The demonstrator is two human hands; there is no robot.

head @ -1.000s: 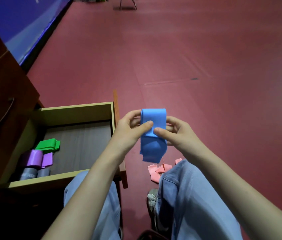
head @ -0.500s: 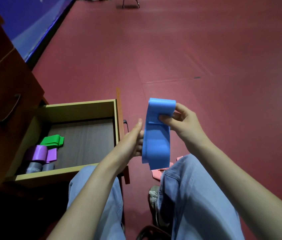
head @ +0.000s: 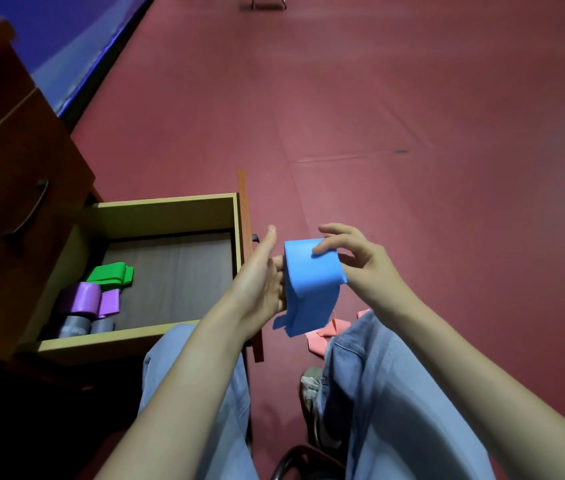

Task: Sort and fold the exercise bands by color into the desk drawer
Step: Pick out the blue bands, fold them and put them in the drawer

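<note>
A blue exercise band (head: pixel 309 282) hangs bent over between my hands, just right of the open desk drawer (head: pixel 166 211). My left hand (head: pixel 260 282) holds the band's left side from behind, fingers mostly hidden by it. My right hand (head: pixel 354 261) rests its fingertips on the top fold, other fingers spread. In the drawer's near left corner lie a folded green band (head: pixel 111 274), purple bands (head: pixel 90 298) and grey bands (head: pixel 82 326). A pink band (head: pixel 326 332) lies crumpled on the floor under the blue one.
The brown desk (head: pixel 14 161) with a closed upper drawer and handle stands at the left. Red floor (head: pixel 378 116) stretches ahead. My jeans-clad legs (head: pixel 395 393) and a shoe (head: pixel 310 382) fill the bottom. A blue wall mat (head: pixel 76 39) runs along the far left.
The blue band went from a small fold pinched by both hands, to hanging long from the right hand, to now being bent over again. Both hands dropped lower.
</note>
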